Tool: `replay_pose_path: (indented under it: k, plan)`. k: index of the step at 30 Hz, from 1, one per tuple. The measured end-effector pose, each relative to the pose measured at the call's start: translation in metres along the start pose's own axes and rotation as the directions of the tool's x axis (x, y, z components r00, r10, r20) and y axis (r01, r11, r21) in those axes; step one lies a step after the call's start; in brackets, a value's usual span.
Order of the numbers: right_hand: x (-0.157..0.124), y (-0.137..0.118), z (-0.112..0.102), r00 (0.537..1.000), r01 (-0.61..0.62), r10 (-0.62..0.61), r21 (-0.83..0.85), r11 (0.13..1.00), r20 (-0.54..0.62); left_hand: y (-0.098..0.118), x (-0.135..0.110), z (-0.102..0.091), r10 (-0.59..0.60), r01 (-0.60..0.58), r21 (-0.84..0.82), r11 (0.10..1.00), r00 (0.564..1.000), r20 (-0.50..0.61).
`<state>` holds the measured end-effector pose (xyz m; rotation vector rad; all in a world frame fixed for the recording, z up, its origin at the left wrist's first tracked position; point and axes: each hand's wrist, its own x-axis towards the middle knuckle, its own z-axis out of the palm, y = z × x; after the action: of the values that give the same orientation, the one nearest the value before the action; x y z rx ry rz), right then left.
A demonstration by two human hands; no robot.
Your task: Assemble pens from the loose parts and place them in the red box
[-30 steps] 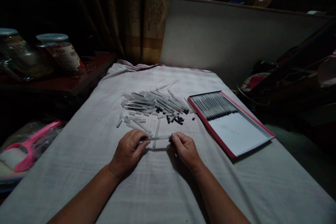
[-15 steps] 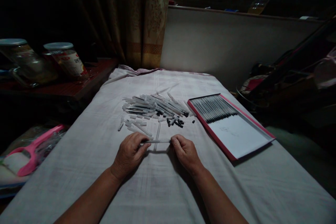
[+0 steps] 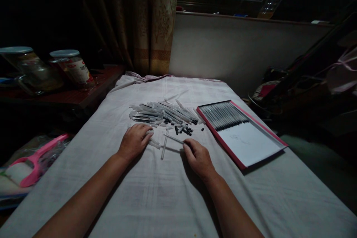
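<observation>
My right hand (image 3: 197, 156) is closed on one end of a thin clear pen tube (image 3: 174, 139), which slants up and left off the cloth. My left hand (image 3: 134, 140) rests on the cloth over a few short white caps (image 3: 154, 144); its fingers are curled and I cannot see what is under them. Just beyond lies a pile of clear pen parts (image 3: 163, 113) with small black pieces (image 3: 184, 130) at its near edge. Another clear tube (image 3: 164, 146) lies between my hands.
A red-rimmed tray (image 3: 242, 139) with a row of finished pens (image 3: 223, 113) lies to the right. All this is on a white cloth-covered table (image 3: 167, 193). Two jars (image 3: 69, 67) stand on a dark shelf at the left; a pink tool (image 3: 36, 158) lies below.
My left hand has let go of the tube and moved forward to the white caps. My right hand keeps the tube, now tilted.
</observation>
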<state>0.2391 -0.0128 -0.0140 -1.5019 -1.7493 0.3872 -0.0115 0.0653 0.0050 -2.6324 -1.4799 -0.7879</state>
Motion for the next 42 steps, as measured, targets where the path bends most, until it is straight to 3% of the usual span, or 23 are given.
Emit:
replay_pose_path:
  k: [5,9,12,14,16,18,20,22,26,31,37,42]
  plan:
    - [0.001,0.003,0.001,0.996,-0.024,0.029,0.058,0.998,-0.08,0.004,0.023,-0.003,-0.117,0.071,0.199,0.977,0.966,0.232]
    - [0.002,0.002,0.002,0.993,-0.007,0.017,0.088,0.996,-0.114,0.011,0.035,-0.008,-0.192,0.127,0.212,0.969,0.926,0.326]
    - [0.003,0.0,0.001,0.988,-0.005,0.024,0.124,0.992,-0.15,0.015,0.034,-0.009,-0.14,0.138,0.026,0.99,0.958,0.251]
    - [0.003,-0.003,-0.002,0.981,0.001,0.032,0.173,0.985,-0.189,0.019,0.024,-0.009,-0.118,0.156,-0.257,0.954,0.98,0.157]
    - [0.003,-0.007,-0.004,0.973,0.011,0.041,0.226,0.974,-0.227,0.027,0.009,-0.009,-0.193,0.248,-0.594,0.765,0.969,0.156]
    - [0.003,-0.012,-0.007,0.969,0.024,0.042,0.263,0.964,-0.242,0.037,-0.008,-0.009,-0.277,0.389,-0.814,0.432,0.916,0.29]
    - [0.002,-0.016,-0.009,0.97,0.044,0.027,0.287,0.957,-0.24,0.046,-0.022,-0.011,-0.311,0.469,-0.865,0.18,0.861,0.402]
    - [0.001,-0.02,-0.01,0.974,0.064,0.006,0.301,0.951,-0.228,0.053,-0.031,-0.012,-0.345,0.503,-0.863,0.035,0.817,0.462]
    - [0.0,-0.023,-0.009,0.976,0.077,-0.009,0.31,0.947,-0.216,0.057,-0.034,-0.012,-0.386,0.493,-0.865,-0.089,0.784,0.487]
    - [-0.001,-0.022,-0.005,0.979,0.083,-0.02,0.304,0.949,-0.205,0.053,-0.034,-0.008,-0.404,0.459,-0.874,-0.162,0.777,0.483]
    - [-0.004,-0.025,-0.003,0.987,0.105,-0.062,0.31,0.945,-0.146,0.053,-0.032,-0.009,-0.446,0.446,-0.85,-0.279,0.724,0.526]
    - [-0.004,-0.026,-0.003,0.99,0.114,-0.086,0.295,0.949,-0.107,0.053,-0.032,-0.006,-0.449,0.425,-0.854,-0.3,0.727,0.519]
